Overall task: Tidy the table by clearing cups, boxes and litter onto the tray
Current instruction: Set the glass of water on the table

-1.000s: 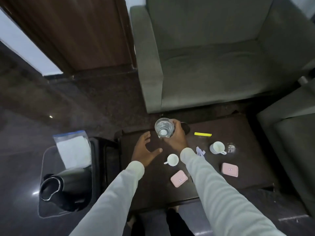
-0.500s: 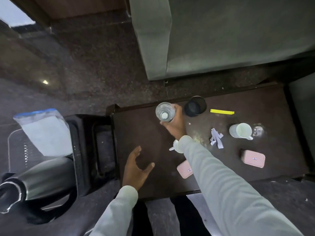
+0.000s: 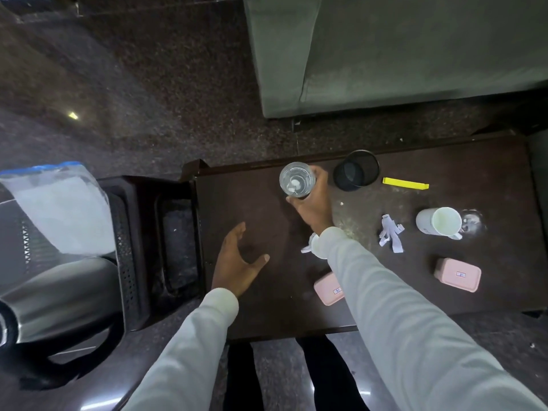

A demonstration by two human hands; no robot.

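Observation:
My right hand (image 3: 312,207) grips a clear drinking glass (image 3: 296,179) above the far side of the dark table (image 3: 258,307). My left hand (image 3: 237,262) hovers open over the table's left part, fingers spread. A black tray (image 3: 130,247) sits just left of the table. A white cup (image 3: 439,221) lies on its side at the right, and a small white cup (image 3: 309,247) peeks out under my right sleeve. Two pink boxes (image 3: 328,289) (image 3: 457,274), white paper scraps (image 3: 390,232) and a yellow strip (image 3: 405,183) lie on the table.
A black mesh pot (image 3: 355,170) stands right of the glass. A clear glass object (image 3: 473,222) sits beside the lying cup. Left of the tray are a steel kettle (image 3: 53,304) and a plastic bag (image 3: 56,209). A grey sofa (image 3: 400,54) stands behind the table.
The view has tilted down and closer to the table. My right hand keeps holding the glass near the mesh pot. My left hand has drawn back toward the table's near-left part.

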